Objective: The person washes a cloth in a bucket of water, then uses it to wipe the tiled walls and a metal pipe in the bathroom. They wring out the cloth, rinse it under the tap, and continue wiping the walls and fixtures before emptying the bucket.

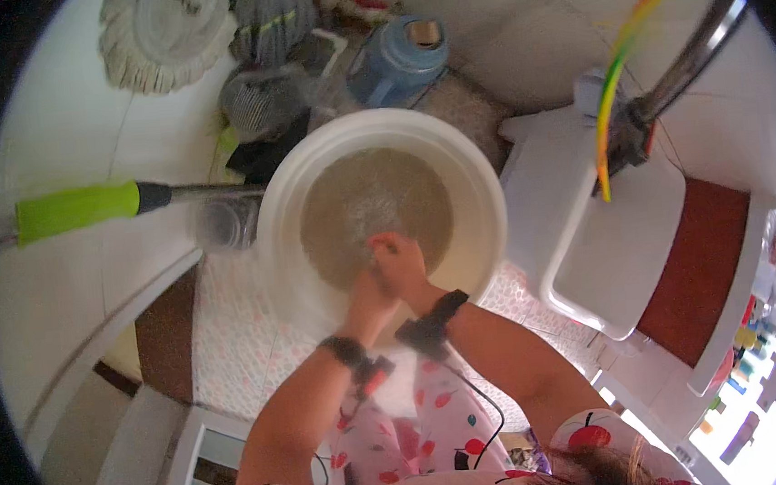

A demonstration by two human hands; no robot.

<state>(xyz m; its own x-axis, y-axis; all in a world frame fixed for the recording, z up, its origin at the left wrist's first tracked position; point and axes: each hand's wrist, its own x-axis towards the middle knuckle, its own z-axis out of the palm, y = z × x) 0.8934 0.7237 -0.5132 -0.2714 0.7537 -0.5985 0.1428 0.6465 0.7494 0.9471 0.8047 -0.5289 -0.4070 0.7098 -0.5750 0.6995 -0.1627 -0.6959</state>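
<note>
A round white plastic bucket (481, 167) stands before me, with cloudy greyish-brown water (330, 206) inside and a pale, frothy or disturbed patch on the surface. Both hands reach in over the near side and meet close together above or at the water. My right hand (404, 262) has its fingers curled. My left hand (370, 298) is against it, lower and to the left, its fingers mostly hidden. Blur hides whether anything is held between them. Each wrist wears a black strap with a small device.
A green-gripped pole (78, 211) crosses from the left towards the bucket's rim. Behind stand a blue plastic water jug (401, 57) and a striped grey item (257, 102). A mop head (166, 34) hangs at upper left. On the right are a white basin (628, 251) and a metal pole (688, 55).
</note>
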